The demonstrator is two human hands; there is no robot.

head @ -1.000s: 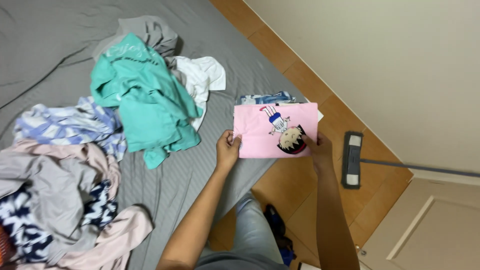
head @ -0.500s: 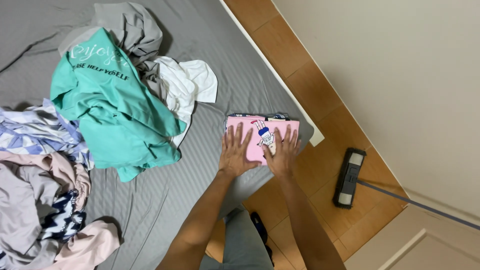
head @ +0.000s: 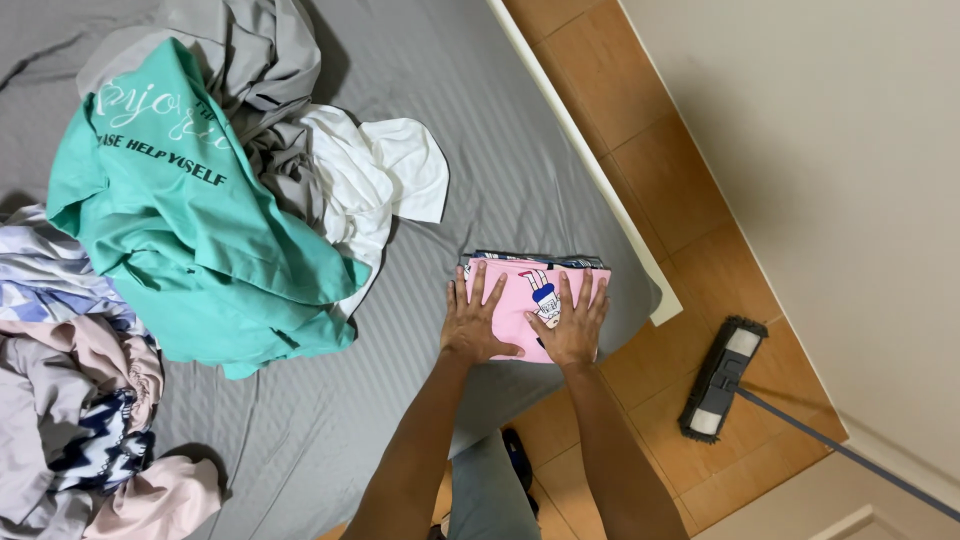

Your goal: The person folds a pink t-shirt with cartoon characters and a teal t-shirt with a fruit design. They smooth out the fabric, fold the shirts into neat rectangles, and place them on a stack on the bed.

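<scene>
On the grey ribbed bed (head: 520, 150), beside a crumpled teal shirt (head: 190, 240), a soft pink folded rectangle of cloth (head: 528, 300) lay long axis crosswise near the corner, under the left hand (head: 475, 325) and right hand (head: 572, 328), fingers spread flat.

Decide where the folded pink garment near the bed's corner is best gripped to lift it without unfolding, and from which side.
Grip the folded pink garment at its two short ends, left and right, sliding fingers under from the sides. It lies flat as a wide rectangle on a small stack of folded clothes, so pinching both ends should keep the folds together. The left hand and right hand press flat on top, each near one end.
</scene>
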